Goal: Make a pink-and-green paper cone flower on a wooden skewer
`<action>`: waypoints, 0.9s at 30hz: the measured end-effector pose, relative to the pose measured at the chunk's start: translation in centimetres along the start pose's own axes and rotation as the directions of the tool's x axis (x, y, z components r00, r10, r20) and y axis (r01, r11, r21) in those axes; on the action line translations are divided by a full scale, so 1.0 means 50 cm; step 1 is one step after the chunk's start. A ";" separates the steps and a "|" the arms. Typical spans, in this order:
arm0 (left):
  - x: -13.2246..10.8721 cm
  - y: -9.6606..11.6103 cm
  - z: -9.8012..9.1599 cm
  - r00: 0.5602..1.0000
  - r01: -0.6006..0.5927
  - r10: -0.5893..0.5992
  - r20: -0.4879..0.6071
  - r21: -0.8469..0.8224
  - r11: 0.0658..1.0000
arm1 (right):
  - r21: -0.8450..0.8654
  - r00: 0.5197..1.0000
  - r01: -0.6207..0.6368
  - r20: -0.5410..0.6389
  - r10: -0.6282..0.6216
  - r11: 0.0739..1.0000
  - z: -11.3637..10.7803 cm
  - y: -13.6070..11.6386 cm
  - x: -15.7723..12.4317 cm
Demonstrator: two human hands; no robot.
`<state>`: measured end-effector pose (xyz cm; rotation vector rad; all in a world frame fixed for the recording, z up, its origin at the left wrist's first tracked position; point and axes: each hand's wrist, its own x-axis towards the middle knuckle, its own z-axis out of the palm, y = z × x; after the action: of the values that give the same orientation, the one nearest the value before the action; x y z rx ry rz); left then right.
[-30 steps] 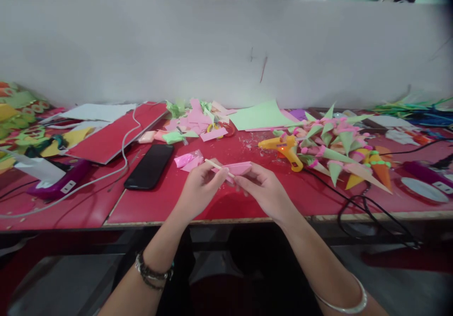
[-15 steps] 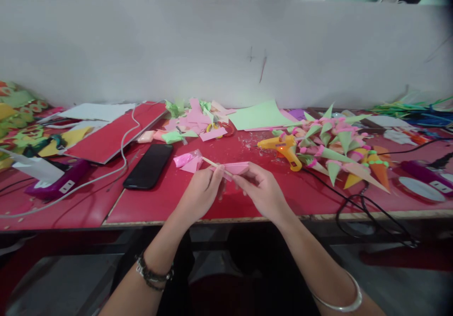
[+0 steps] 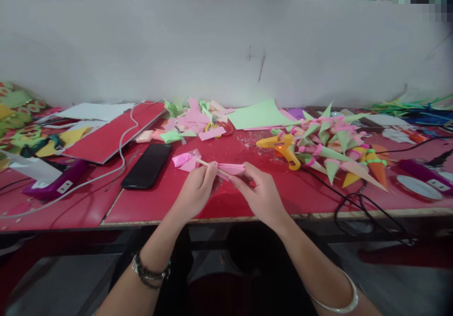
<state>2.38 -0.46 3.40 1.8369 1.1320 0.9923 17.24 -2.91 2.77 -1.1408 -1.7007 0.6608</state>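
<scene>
My left hand (image 3: 198, 187) is closed, thumb on top, pinching a thin pale stick (image 3: 203, 162) against a piece of folded pink paper (image 3: 234, 168). The stick slants across the paper, its far end sticking out to the upper left. On the other side, my right hand (image 3: 261, 192) grips the right end of the same pink paper between thumb and fingers. Several fingertips are hidden behind the paper. Just beyond my left hand lies a small clear bag of pink material (image 3: 184, 158) with a pink paper piece (image 3: 189, 166) beside it.
A black phone (image 3: 147, 166) lies left, near a white cable (image 3: 121, 141) and a purple power strip (image 3: 58, 179). To the right are a yellow glue gun (image 3: 283, 148), several paper cones (image 3: 331, 141) and a black cord (image 3: 336, 188). Paper scraps (image 3: 196, 116) lie behind.
Both hands have shifted slightly left with the pink paper, as has the whole view. My left fingers have drawn in under the paper; the grip on stick and paper continues.
</scene>
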 end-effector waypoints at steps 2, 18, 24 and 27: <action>0.001 0.003 -0.002 1.000 -0.013 0.013 0.001 0.044 0.999 | -0.065 0.999 0.032 -0.008 -0.033 0.997 0.002 0.002 -0.001; 0.005 -0.003 0.000 0.999 -0.035 0.036 0.022 -0.055 0.998 | -0.302 0.996 0.092 0.016 -0.091 0.949 0.002 0.004 0.005; 0.005 -0.004 -0.002 0.998 -0.047 0.048 0.030 -0.062 0.997 | -0.388 0.988 0.151 0.040 -0.147 0.909 -0.001 0.009 0.003; 0.005 -0.003 -0.001 0.999 -0.033 0.034 0.025 -0.057 0.998 | -0.456 0.982 0.184 0.055 -0.179 0.871 0.001 0.014 0.005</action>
<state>2.39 -0.15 3.34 1.8236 1.0503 1.0068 17.46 -2.38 2.27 -1.2741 -2.0080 0.1409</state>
